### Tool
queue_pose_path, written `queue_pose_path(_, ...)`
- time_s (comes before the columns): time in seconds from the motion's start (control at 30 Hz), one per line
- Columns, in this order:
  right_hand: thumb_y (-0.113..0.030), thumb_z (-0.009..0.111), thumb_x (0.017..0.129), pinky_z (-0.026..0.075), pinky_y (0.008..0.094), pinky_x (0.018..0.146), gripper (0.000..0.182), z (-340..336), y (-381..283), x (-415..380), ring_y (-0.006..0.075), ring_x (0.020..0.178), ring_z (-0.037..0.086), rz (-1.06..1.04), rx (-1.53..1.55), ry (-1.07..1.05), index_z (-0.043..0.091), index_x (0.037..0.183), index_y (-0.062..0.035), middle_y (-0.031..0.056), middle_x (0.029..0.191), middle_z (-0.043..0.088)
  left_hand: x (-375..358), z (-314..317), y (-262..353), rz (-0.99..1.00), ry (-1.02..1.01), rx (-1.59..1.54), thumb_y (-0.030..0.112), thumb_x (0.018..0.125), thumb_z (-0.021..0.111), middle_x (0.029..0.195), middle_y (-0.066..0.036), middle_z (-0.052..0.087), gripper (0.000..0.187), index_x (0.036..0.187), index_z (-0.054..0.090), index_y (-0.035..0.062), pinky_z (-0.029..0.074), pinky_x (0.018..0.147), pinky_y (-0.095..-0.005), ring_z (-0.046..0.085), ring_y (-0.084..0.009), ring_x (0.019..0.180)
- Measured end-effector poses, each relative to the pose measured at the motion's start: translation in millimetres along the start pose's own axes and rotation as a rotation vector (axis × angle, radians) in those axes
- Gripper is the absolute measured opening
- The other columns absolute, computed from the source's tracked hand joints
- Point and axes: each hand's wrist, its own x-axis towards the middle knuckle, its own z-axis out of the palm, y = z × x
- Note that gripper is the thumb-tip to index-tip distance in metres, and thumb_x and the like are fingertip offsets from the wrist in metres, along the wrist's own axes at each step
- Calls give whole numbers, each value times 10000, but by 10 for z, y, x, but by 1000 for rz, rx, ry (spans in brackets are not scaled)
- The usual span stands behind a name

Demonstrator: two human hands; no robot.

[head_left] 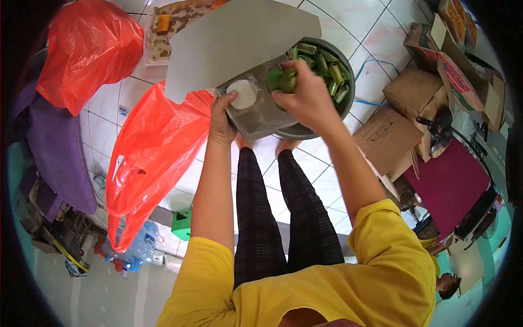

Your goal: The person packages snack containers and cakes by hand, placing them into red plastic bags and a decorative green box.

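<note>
left hand (222, 119): partly hidden, gripping box (260, 119) | right hand (306, 91): clutching partly covered green bundle (281, 80)

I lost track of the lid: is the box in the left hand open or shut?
Open: the lid of the box is spread back, and a white round item shows inside.

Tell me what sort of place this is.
Probably a home or small food business's work area: a basin of green bundles, an open box in the left hand, and cardboard cartons.
</note>
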Motion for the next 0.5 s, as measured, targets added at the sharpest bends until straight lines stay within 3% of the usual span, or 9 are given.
queue_pose_path(0.03, -121, 626, 648, 484, 385, 674, 428, 103, -36, 12, 380, 733, 598, 46, -206, 7, 443, 1003, 31, 224, 808, 598, -28, 7, -10, 9, 1, -3, 93, 718, 555, 972, -82, 573, 364, 1073, 486, 46, 460, 806, -345, 556, -211, 903)
queue_pose_path(0.13, -144, 621, 665, 462, 425, 686, 433, 323, -52, 52, 385, 765, 577, 158, -407, -25, 435, 1020, 19, 241, 859, 589, -88, -101, -30, 35, 2, 101, 178, 734, 564, 984, -88, 586, 330, 1020, 538, 14, 440, 821, -331, 555, -216, 911)
queue_pose_path(0.23, -150, 631, 670, 457, 436, 690, 403, 482, -53, 82, 394, 774, 575, 74, -523, -48, 422, 964, 30, 226, 825, 595, -203, -68, -35, 26, 0, 20, 180, 730, 572, 977, -88, 587, 326, 1010, 546, 15, 441, 818, -334, 555, -215, 912)
queue_pose_path(0.37, -152, 641, 671, 455, 434, 694, 363, 635, -14, 112, 388, 831, 565, -90, -597, -6, 425, 907, 18, 222, 849, 587, -190, -196, -61, 23, 27, -20, 187, 724, 581, 959, -90, 588, 307, 982, 558, 21, 443, 817, -348, 558, -217, 897)
queue_pose_path(0.43, -128, 641, 671, 453, 417, 713, 399, 608, -105, 133, 375, 877, 555, 157, -461, -91, 432, 974, 26, 224, 928, 569, -177, -257, -86, 9, 53, -34, 191, 726, 580, 960, -92, 588, 311, 985, 555, 21, 444, 816, -349, 559, -219, 896)
queue_pose_path(0.5, -99, 634, 674, 449, 406, 730, 422, 647, -55, 103, 371, 900, 544, 72, -396, -5, 424, 1016, 31, 226, 968, 549, -147, -316, -90, 2, 77, -43, 194, 727, 578, 962, -94, 587, 315, 989, 553, 22, 445, 816, -350, 560, -222, 895)
